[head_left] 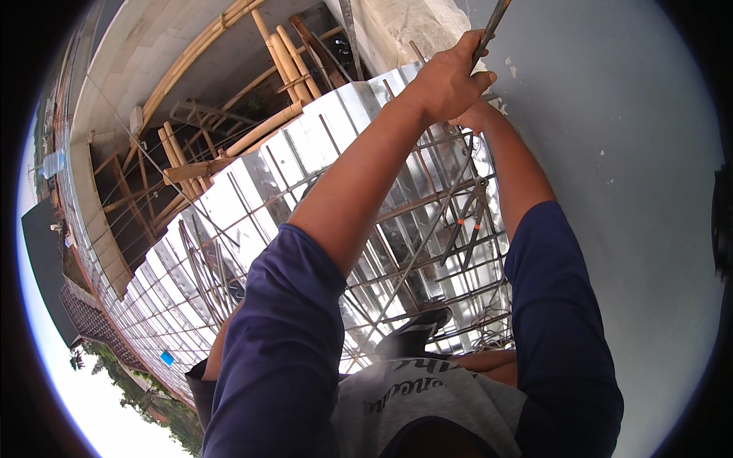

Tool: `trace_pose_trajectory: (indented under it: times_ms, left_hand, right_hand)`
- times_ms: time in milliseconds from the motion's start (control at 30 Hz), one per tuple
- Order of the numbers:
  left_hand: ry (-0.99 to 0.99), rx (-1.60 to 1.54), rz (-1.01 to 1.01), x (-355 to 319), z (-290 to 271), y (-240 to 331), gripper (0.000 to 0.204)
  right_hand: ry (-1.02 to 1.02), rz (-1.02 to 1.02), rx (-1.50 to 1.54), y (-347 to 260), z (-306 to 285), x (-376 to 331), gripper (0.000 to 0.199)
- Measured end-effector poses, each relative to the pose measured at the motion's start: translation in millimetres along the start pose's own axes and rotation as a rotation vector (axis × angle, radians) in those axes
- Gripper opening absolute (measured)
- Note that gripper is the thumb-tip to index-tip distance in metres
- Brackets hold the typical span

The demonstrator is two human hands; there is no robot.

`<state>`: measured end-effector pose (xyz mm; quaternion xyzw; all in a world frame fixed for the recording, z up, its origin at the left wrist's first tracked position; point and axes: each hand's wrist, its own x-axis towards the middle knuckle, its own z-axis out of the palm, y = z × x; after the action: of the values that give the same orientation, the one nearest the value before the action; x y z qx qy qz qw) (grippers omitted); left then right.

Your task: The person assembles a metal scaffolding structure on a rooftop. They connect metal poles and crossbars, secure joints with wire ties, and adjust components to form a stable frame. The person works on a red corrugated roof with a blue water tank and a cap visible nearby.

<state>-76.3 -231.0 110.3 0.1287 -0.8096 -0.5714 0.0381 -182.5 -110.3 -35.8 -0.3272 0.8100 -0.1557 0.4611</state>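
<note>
My left hand is raised beside the grey wall, its fingers wrapped round a dark steel rod that slants up to the right. Just below it, my right hand looks closed near the wall, its fingers partly covered by my left wrist. What it grips, if anything, is hidden. Under my hands a grid of steel reinforcing bars lies over shiny corrugated metal decking. A pair of pincers with orange marks on its handles rests on the bars between my forearms.
The smooth grey wall rises along my right. Left of the decking's stepped edge, bamboo poles and timber stand over a dark opening. Loose bars lie by my left arm. A small blue piece lies farther left, near rooftops and trees.
</note>
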Motion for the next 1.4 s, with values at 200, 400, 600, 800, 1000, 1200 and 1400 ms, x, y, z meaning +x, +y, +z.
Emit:
trace_pose_trajectory:
  times_ms: [200,400,600,800,1000,1200,1400]
  left_hand:
    - [-0.054,0.130,-0.055,7,-7,21,0.027]
    - [-0.090,0.262,0.052,7,16,18,0.019]
    - [-0.008,0.195,0.146,-4,16,6,0.015]
    - [-0.023,0.200,0.076,-5,14,17,0.016]
    - [-0.057,0.361,0.000,-5,10,23,0.022]
    - [-0.037,0.370,-0.011,-2,11,23,0.030]
    - [-0.101,0.484,-0.089,1,12,36,0.041]
  right_hand:
    - [0.058,-0.061,0.008,4,3,0,0.038]
    - [0.136,-0.089,-0.042,10,4,-3,0.027]
    - [0.387,0.003,-0.239,-6,13,-37,0.020]
    - [0.629,0.314,-0.063,-30,-12,-108,0.026]
    - [0.282,0.299,0.998,-42,27,-236,0.019]
    - [-0.166,0.436,1.191,-84,92,-338,0.012]
    - [-0.278,0.181,1.105,-91,138,-358,0.024]
